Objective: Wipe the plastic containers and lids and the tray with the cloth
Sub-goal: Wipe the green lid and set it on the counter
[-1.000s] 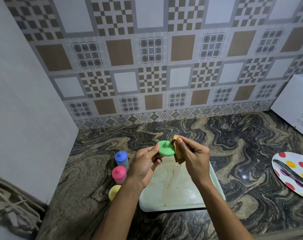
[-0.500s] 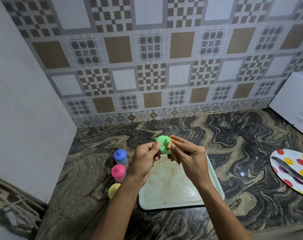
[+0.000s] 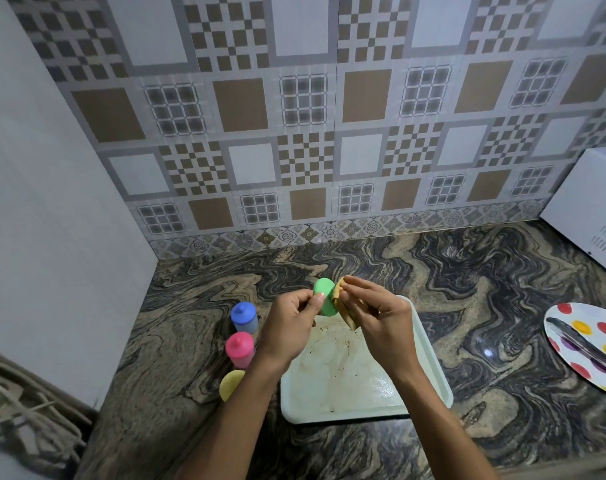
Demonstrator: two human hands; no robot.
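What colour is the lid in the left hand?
The lid is green; head view.

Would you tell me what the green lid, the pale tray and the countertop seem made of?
The round green lid looks like matte plastic: even colour. The pale rectangular tray seems glossy plastic or enamelled metal: highlights, brown stains. The swirled dark countertop looks like polished stone: veining, reflected light.

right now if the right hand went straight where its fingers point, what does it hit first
The green lid held by the left hand; the cloth in the right hand seems to touch it, but depth is unclear.
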